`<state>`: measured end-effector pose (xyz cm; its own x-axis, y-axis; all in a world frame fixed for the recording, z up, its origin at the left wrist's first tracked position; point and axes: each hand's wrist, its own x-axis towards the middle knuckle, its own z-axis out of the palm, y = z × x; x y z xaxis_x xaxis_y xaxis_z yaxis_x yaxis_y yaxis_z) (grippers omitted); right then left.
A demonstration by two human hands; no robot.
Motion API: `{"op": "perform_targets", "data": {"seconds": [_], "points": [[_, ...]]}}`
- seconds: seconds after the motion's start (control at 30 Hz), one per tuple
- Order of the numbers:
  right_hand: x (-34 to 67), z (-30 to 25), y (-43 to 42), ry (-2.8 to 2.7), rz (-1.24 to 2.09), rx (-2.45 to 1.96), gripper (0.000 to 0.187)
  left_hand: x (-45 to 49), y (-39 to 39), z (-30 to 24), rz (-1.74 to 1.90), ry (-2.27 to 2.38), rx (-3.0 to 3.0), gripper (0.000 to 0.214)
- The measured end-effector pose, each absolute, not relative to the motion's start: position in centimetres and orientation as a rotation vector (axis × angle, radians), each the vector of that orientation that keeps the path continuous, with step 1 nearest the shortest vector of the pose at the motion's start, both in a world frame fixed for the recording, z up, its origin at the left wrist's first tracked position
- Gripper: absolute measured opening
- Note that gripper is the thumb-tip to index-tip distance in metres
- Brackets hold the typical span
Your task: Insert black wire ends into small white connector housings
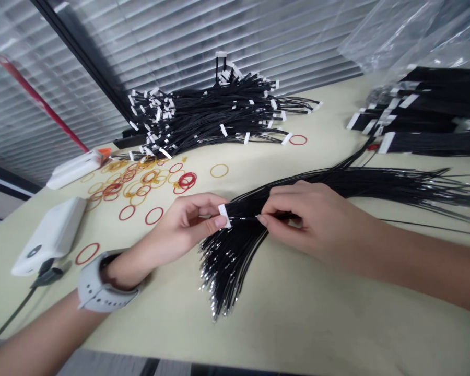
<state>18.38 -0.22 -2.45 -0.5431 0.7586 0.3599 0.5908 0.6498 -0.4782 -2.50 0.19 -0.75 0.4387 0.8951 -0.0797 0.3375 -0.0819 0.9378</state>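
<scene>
Between the thumb and fingers of my left hand [188, 222] is a small white connector housing [224, 215], held upright over a bundle of black wires [238, 250]. My right hand [309, 216] pinches a thin black wire [247, 218] just right of the housing. This wire's metal tip points left at the housing; whether it sits inside, I cannot tell. Beneath both hands the bundle fans out, its silvery crimped ends toward the lower left and more ends at the far right.
Behind lies a heap of finished-looking black cables [207, 115] with white connectors. Red and yellow rubber bands [141, 183] are scattered left, near a white power adapter [50, 235]. Strapped cable bundles [434, 115] lie back right under a clear plastic bag [415, 31]. Window blinds [258, 36] border the table.
</scene>
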Motion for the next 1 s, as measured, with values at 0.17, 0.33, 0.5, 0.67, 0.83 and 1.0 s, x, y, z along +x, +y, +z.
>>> {"op": "perform_targets", "data": {"seconds": [0.17,0.33,0.5,0.67,0.83,1.0], "points": [[18.41,-2.41,-0.17,-2.346,0.428,-1.002,0.016,-2.57,0.20,-0.81,0.662,1.077,1.617,0.011],[18.48,-2.40,-0.18,-2.373,0.394,-0.943,0.016,-2.47,0.32,-0.63,0.683,1.064,1.615,0.011],[18.42,-2.49,-0.23,-2.369,0.359,-0.933,0.016,-2.31,0.20,-0.45,0.664,1.089,1.632,0.010],[18.11,-2.71,-0.38,-2.370,0.402,-0.974,0.017,-2.53,0.01,-0.77,0.672,1.068,1.634,0.014],[17.87,-2.86,-0.73,-2.384,0.402,-0.960,0.019,-2.74,-0.16,-0.99,0.657,1.071,1.626,0.015],[17.77,-2.90,-0.93,-2.388,0.404,-0.946,0.019,-2.63,-0.26,-0.99,0.664,1.070,1.611,0.016]]}}
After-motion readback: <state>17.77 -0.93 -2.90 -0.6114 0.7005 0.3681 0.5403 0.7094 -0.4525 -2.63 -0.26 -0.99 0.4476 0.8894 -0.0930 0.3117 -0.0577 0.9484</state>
